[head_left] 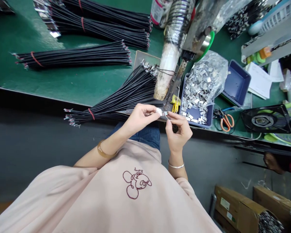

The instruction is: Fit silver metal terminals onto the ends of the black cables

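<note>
My left hand (143, 117) is closed in a pinch at the table's front edge. Something white (158, 110) shows at its fingertips; whether it is a held piece or a fingertip covering is unclear. Just right of it, a small metal connector (166, 113) sits at the fingertips of my right hand (178, 130), which is also pinched. A thin, wire-like line runs down from there to the right thumb. Behind my left hand fans a bundle of black cables (126, 92) with metal ends. A blue tray (210, 119) of metal connector shells (196, 87) stands right of my hands.
Above my hands hang a foil-wrapped duct (171, 48) and a clamped metal tool (181, 69). More black cable bundles (80, 56) lie at the left. Rightward are a second blue tray (236, 81), orange-handled scissors (227, 122) and a black fan (265, 119). Cardboard boxes (237, 207) stand below.
</note>
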Motion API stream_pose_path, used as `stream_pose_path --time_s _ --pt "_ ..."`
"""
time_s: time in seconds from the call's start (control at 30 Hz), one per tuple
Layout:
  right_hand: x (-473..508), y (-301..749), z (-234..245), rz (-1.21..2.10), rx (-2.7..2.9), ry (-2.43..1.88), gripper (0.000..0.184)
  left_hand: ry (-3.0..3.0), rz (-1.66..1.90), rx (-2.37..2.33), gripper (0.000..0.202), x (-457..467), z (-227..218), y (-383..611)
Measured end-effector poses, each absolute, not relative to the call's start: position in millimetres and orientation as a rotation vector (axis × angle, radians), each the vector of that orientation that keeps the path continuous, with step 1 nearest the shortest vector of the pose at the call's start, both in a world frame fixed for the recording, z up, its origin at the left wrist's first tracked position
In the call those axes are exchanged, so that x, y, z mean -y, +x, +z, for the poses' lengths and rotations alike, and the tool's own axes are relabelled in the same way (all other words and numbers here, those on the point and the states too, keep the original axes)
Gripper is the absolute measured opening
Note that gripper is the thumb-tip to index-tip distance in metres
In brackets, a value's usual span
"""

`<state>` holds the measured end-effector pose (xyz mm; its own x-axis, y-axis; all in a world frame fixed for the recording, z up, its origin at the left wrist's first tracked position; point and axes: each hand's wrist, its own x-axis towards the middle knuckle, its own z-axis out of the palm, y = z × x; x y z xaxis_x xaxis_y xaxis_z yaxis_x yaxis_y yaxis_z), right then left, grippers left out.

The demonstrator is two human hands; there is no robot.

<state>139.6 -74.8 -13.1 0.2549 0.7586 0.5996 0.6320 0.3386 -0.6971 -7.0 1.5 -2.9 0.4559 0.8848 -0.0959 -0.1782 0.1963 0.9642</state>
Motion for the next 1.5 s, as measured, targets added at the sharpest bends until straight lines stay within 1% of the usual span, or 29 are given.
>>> stream_pose_path --time_s 0.17,0.27,0.5,0.8,1.0,1.2,1.5 --pt "74 140 -13 -0.049 1.612 -1.342 0.016 1.128 0.857 -0.803 0.013 -2 -4 -5" --pt "75 141 -17 -0.099 1.661 -1.327 0.017 1.144 0.873 -0.823 0.014 -2 -3 -2" --pt "73 142 -22 0.021 1.549 -1.374 0.012 1.170 0.910 -0.849 0.009 -2 -5 2" --pt "66 140 -13 0.107 1.525 -1.421 0.011 1.153 0.960 -0.890 0.013 -2 -12 7" --pt "64 139 -8 0.075 1.568 -1.405 0.011 1.243 1.009 -0.928 0.014 -1 -12 5" --pt "66 141 -9 0.064 1.556 -1.435 0.010 1.364 0.918 -0.968 0.012 1 -6 3" --pt "64 139 -5 0.003 1.577 -1.451 0.008 1.397 0.920 -0.992 0.015 3 -2 2"
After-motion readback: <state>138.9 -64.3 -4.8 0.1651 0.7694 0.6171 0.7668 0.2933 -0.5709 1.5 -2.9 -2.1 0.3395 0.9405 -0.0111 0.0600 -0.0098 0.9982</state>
